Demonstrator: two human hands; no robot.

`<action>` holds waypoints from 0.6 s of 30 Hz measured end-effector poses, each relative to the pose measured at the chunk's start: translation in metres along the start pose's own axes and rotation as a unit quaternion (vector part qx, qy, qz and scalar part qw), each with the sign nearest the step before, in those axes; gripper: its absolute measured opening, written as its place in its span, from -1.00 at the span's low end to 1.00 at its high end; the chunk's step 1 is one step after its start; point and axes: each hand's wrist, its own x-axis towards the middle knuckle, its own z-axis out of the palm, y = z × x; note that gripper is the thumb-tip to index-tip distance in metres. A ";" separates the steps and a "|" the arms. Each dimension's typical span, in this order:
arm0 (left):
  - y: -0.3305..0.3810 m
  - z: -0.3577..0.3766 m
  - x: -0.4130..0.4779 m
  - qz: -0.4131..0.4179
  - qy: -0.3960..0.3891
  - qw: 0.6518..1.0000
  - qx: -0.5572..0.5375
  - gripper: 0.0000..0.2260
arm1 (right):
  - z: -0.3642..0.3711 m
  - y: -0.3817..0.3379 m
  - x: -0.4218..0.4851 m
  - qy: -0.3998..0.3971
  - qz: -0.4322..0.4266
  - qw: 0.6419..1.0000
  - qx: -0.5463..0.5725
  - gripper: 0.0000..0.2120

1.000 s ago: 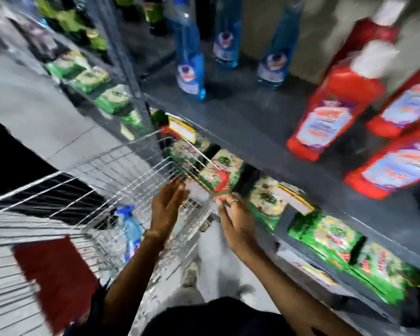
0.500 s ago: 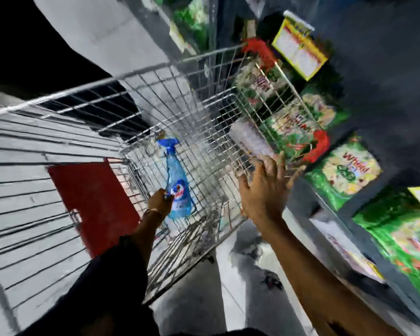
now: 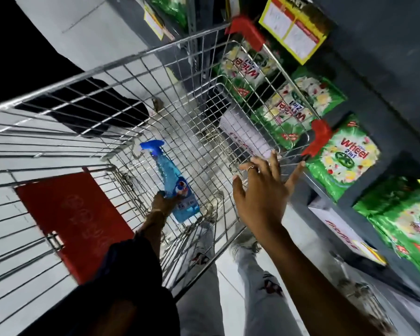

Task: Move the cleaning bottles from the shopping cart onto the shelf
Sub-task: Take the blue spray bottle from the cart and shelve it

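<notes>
A: Blue spray bottle (image 3: 174, 187), translucent, blue trigger head at the top, label near the base. It's low inside the shopping cart (image 3: 136, 93), tilted, head leaning away from me toward the far wall of the basket.

B: Who's got it?

A: My left hand (image 3: 164, 201) is wrapped around the lower body at the label. Bracelet on that wrist, dark sleeve above it. Can't tell whether the base touches the wire floor or is just off it.

B: Right side?

A: My right hand (image 3: 260, 192) is spread, fingers fanned, holding nothing. It sits over the cart's near-right rim, fingertips near the red corner cap (image 3: 319, 139). Contact with the wire: can't tell. Ring on one finger.

B: Anything else in the basket?

A: I see only that bottle. Red plastic flap (image 3: 70, 221) on the wire panel to my left.

B: Shelf?

A: Dark shelf (image 3: 386, 93) just beside the cart on my right. Green Wheel detergent packs (image 3: 344, 158) in a row below its edge, some seen through the cart mesh. Yellow price tag (image 3: 294, 27) hangs off the shelf edge above them. Light jeans and shoes visible below the cart, pale tiled floor.
</notes>
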 end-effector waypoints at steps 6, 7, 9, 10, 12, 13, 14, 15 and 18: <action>0.038 -0.008 -0.072 0.125 -0.077 0.985 -0.086 -0.62 | -0.004 0.005 -0.003 -0.009 -0.024 0.996 0.090 -0.79; 0.044 -0.012 -0.087 0.158 -0.083 0.979 -0.100 -0.67 | -0.007 0.008 -0.003 -0.027 -0.025 0.990 0.133 -0.78; 0.063 -0.021 -0.123 0.236 -0.097 0.961 -0.110 -0.72 | -0.024 0.017 -0.003 -0.059 -0.019 0.970 0.237 -0.76; 0.075 -0.026 -0.142 0.277 -0.105 0.949 -0.112 -0.74 | -0.035 0.022 -0.003 -0.064 -0.020 0.955 0.288 -0.76; 0.101 -0.035 -0.182 0.354 -0.124 0.919 -0.121 -0.74 | -0.065 0.035 -0.005 -0.107 -0.023 0.902 0.418 -0.66; 0.115 -0.039 -0.204 0.388 -0.140 0.903 -0.121 -0.72 | -0.083 0.042 -0.010 -0.151 -0.018 0.860 0.487 -0.60; 0.128 -0.040 -0.225 0.419 -0.158 0.886 -0.116 -0.70 | -0.100 0.048 -0.016 -0.201 -0.016 0.809 0.552 -0.58; 0.141 -0.040 -0.244 0.442 -0.179 0.872 -0.112 -0.68 | -0.116 0.053 -0.024 -0.235 -0.023 0.771 0.591 -0.59; 0.176 -0.028 -0.290 0.499 -0.233 0.831 -0.076 -0.54 | -0.151 0.070 -0.045 -0.218 -0.051 0.745 0.628 -0.47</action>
